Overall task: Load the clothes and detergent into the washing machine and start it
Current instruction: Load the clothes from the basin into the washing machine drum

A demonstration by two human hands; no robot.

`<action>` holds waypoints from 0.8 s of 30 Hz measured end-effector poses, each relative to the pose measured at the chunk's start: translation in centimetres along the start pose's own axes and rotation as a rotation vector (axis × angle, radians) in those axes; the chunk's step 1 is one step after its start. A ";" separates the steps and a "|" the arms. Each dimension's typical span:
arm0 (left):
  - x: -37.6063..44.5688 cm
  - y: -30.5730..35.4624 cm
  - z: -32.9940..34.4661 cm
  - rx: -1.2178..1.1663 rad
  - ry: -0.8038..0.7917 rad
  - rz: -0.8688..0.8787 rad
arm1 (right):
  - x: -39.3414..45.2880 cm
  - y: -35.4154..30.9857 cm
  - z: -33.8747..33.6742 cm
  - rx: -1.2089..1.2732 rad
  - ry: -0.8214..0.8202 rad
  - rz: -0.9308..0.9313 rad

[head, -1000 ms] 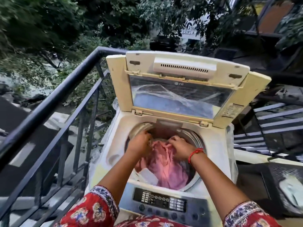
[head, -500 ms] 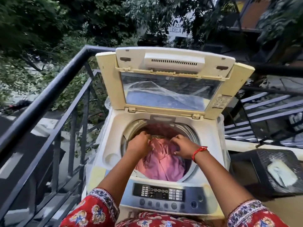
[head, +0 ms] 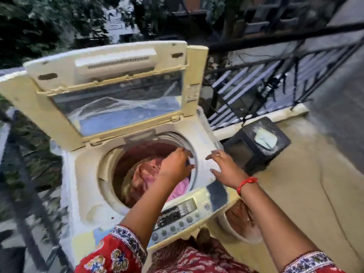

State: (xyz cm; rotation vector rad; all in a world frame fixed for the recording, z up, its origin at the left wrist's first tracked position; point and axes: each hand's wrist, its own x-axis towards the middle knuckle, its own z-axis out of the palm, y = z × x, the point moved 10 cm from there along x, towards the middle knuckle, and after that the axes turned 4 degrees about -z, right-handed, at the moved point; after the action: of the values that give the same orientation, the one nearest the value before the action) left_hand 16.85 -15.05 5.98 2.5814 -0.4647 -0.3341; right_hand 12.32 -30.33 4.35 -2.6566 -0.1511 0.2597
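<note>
1. Whereas both hands pressed the pink clothes a second ago, the left hand now hovers, fingers loose, empty, at frame centre.
2. Right hand, spread and empty, has lifted rightward over the washing machine rim; clothes lie in the drum, so detergent presumably follows.

Cream washing machine; pink clothes in drum; red floral sleeve (patterned border); red wrist thread.
</note>
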 end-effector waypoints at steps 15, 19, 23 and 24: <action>1.7 19.2 13.9 0.045 -0.135 0.208 | -15.7 24.3 -0.7 0.153 0.068 0.402; 3.4 23.1 20.2 0.106 -0.190 0.159 | -18.5 31.2 1.6 0.231 -0.004 0.447; 4.5 24.5 28.8 0.177 -0.348 0.108 | -20.3 37.1 3.4 0.252 -0.043 0.469; 4.8 24.7 30.9 0.192 -0.389 0.085 | -20.7 38.4 4.0 0.249 -0.071 0.472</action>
State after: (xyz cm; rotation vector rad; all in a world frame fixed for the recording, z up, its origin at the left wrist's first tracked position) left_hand 5.01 -50.25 -8.40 2.6727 -0.7737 -0.8041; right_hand -6.28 -65.72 -13.56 -2.4008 0.4631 0.4890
